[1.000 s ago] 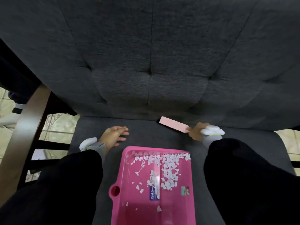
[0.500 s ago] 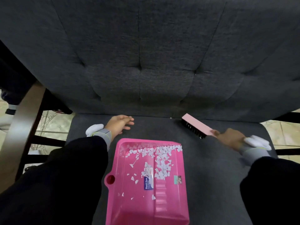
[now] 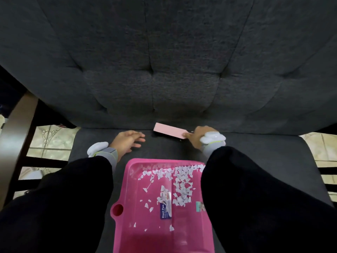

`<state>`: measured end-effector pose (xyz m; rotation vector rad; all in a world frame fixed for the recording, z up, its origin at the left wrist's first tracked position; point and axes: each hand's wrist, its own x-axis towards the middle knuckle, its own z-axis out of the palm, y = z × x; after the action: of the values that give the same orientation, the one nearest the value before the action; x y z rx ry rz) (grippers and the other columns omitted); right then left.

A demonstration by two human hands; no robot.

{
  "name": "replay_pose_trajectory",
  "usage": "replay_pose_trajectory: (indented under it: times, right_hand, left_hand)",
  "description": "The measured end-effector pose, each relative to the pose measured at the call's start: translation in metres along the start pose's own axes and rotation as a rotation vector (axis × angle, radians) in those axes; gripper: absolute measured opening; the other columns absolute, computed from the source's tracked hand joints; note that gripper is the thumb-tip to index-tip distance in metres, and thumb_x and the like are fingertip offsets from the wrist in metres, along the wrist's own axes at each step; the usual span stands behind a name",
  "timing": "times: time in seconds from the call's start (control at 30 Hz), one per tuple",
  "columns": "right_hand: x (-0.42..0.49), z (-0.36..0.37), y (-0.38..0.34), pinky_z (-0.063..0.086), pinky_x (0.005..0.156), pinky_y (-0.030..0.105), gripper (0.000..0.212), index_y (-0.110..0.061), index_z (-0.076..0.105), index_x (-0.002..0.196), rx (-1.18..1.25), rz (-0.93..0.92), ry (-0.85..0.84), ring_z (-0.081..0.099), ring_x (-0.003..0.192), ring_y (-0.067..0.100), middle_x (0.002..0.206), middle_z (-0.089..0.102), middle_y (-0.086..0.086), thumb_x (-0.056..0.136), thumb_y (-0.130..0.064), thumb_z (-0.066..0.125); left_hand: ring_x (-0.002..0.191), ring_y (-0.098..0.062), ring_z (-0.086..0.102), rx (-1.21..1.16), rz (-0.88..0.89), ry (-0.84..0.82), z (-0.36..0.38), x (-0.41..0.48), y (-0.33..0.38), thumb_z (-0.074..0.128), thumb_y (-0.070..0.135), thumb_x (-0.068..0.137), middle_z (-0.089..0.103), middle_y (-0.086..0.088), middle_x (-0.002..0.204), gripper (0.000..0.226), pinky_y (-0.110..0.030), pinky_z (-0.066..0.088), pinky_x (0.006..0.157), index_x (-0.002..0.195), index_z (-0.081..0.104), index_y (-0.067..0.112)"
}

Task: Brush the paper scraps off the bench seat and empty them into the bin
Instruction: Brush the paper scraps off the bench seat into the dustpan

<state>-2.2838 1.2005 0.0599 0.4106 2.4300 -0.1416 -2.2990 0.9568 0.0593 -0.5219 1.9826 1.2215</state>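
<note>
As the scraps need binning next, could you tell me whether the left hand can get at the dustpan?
Probably yes: the left hand rests open on the seat by the dustpan's far corner, nothing between them.

Backrest (image 3: 164, 70) walls off the far edge of the seat (image 3: 273, 161) — no passage there. Dustpan (image 3: 138, 238) fills the middle near side. The strip between its lip and the backrest is taken by the left hand (image 3: 125, 143), flat on the fabric, and the brush (image 3: 169, 132) gripped by the right hand (image 3: 196, 138). Open fabric at the seat's right end — wooden post (image 3: 16, 143) stands beside the left end.
</note>
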Motion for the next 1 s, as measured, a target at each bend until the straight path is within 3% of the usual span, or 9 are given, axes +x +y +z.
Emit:
replay_pose_trajectory:
  times: [0.17,0.33,0.47,0.57,0.63,0.7,0.83,1.0]
  right_hand:
    - [0.001,-0.016,0.077,0.042,0.077,0.031,0.058,-0.012,0.065,0.112,-0.123,0.122,0.017,0.061,0.107,0.029,0.114,0.065,0.010,0.092,-0.059,0.038]
    - [-0.014,-0.008,0.138,0.036,0.075,0.030,0.064,-0.015,0.064,0.114,-0.084,0.355,-0.024,0.060,0.109,0.027,0.118,0.063,0.009,0.088,-0.067,0.035]
    - [-0.026,-0.004,0.157,0.034,0.076,0.034,0.066,-0.022,0.061,0.116,-0.061,0.521,-0.070,0.059,0.108,0.026,0.118,0.062,0.007,0.085,-0.072,0.033]
    - [-0.037,-0.002,0.180,0.038,0.087,0.039,0.085,-0.019,0.065,0.100,0.008,0.616,-0.127,0.060,0.101,0.029,0.105,0.066,0.010,0.070,-0.088,0.026]
    - [-0.041,0.002,0.205,0.042,0.089,0.044,0.097,-0.014,0.068,0.079,0.062,0.612,-0.169,0.061,0.087,0.029,0.085,0.068,0.012,0.054,-0.096,0.022]
    - [-0.053,0.000,0.215,0.044,0.089,0.042,0.091,-0.011,0.066,0.071,0.124,0.590,-0.188,0.063,0.081,0.028,0.077,0.068,0.012,0.061,-0.092,0.027]
    - [-0.068,0.005,0.196,0.043,0.081,0.033,0.079,-0.005,0.064,0.105,0.252,0.528,-0.148,0.060,0.090,0.028,0.101,0.065,0.015,0.083,-0.074,0.033]
    - [-0.058,0.035,0.124,0.043,0.089,0.034,0.075,-0.003,0.061,0.116,0.278,0.377,-0.142,0.061,0.107,0.031,0.118,0.063,0.019,0.089,-0.067,0.031]
  left_hand:
    - [0.076,-0.009,0.058,0.003,-0.024,0.010,-0.002,0.008,0.002,0.045,0.033,0.095,0.066,0.012,0.088,0.020,-0.025,0.035,0.070,0.086,0.061,0.026]
    - [0.075,-0.008,0.057,0.031,-0.020,-0.005,0.003,0.008,0.006,0.044,0.035,0.095,0.066,0.012,0.089,0.022,-0.025,0.033,0.067,0.083,0.060,0.026]
    - [0.073,-0.008,0.056,0.038,-0.017,-0.010,0.006,0.001,0.005,0.044,0.034,0.095,0.066,0.011,0.089,0.022,-0.024,0.033,0.066,0.083,0.061,0.025]
    - [0.073,-0.009,0.056,0.039,-0.011,-0.013,0.006,-0.005,0.005,0.045,0.033,0.094,0.067,0.010,0.090,0.022,-0.024,0.033,0.066,0.083,0.061,0.025]
    - [0.074,-0.009,0.056,0.034,-0.011,-0.014,0.007,-0.008,0.005,0.045,0.033,0.094,0.067,0.009,0.091,0.021,-0.024,0.033,0.067,0.083,0.061,0.026]
    - [0.074,-0.009,0.057,0.030,-0.008,-0.014,0.009,-0.012,0.005,0.045,0.033,0.094,0.067,0.008,0.093,0.021,-0.025,0.034,0.068,0.084,0.062,0.025]
    - [0.078,-0.010,0.058,0.037,-0.004,-0.022,0.009,-0.016,0.004,0.046,0.033,0.094,0.068,0.009,0.092,0.020,-0.029,0.036,0.074,0.085,0.062,0.026]
    - [0.078,-0.009,0.059,0.045,0.002,-0.009,0.006,-0.019,0.002,0.047,0.033,0.094,0.068,0.010,0.090,0.020,-0.028,0.036,0.070,0.084,0.063,0.026]
